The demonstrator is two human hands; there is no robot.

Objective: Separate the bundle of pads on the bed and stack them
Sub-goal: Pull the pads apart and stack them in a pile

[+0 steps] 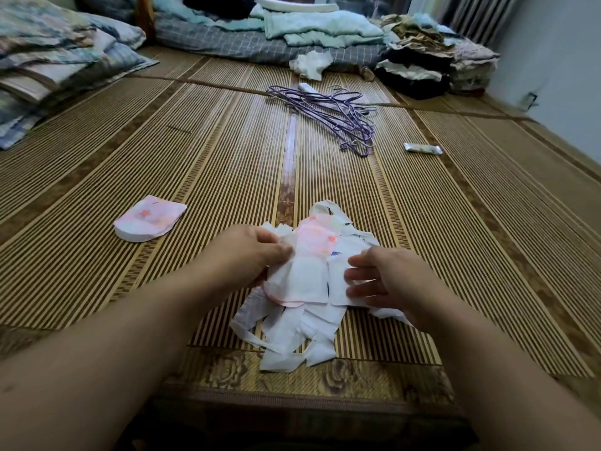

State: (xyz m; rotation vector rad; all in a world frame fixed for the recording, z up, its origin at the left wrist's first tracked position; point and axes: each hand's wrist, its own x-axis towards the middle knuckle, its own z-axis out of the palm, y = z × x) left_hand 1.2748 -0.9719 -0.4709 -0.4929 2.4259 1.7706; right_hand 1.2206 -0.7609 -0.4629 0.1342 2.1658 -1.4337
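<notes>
Bamboo matting was spread beneath the loose bundle of pads, near the front edge. A pad atop it was pinched by the left hand. The right hand was laid straight-fingered on the bundle. A small stack of pads was set apart to the left.

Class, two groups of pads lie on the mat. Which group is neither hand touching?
The neat pink stack, lying alone off to the left. The loose bundle is pinched by the left hand and touched by the right hand.
</notes>
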